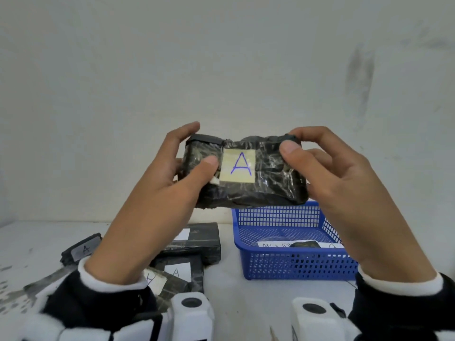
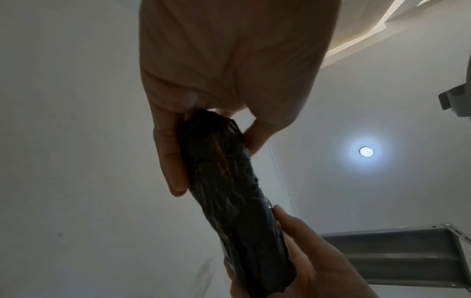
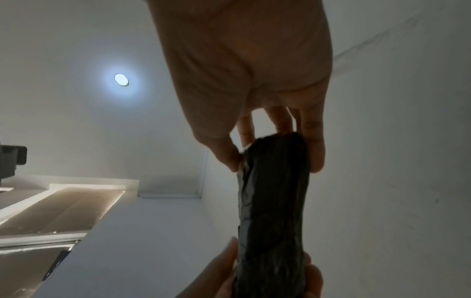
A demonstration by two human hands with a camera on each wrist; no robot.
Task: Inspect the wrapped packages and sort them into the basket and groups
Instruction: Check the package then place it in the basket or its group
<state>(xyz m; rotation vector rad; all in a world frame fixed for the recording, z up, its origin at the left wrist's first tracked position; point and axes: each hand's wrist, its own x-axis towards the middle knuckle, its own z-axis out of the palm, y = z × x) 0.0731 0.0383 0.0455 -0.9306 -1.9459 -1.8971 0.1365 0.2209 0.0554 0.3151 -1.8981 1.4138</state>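
I hold a black wrapped package [image 1: 268,175] up in front of the wall, above the table. A pale label with a blue letter A faces me. My left hand [image 1: 172,168] grips its left end, thumb on the front, fingers behind. My right hand [image 1: 320,166] pinches its right end the same way. Both wrist views show the package edge-on [image 2: 229,191] [image 3: 275,211] between the two hands. A blue mesh basket [image 1: 295,264] stands on the table below right, with a dark package and paper labels inside.
Several black wrapped packages [image 1: 194,239], some labelled A, lie in a loose group on the white table [image 1: 226,286] at lower left, partly hidden by my left arm. A stained white wall stands close behind. A grey metal shelf [image 2: 407,252] shows in the left wrist view.
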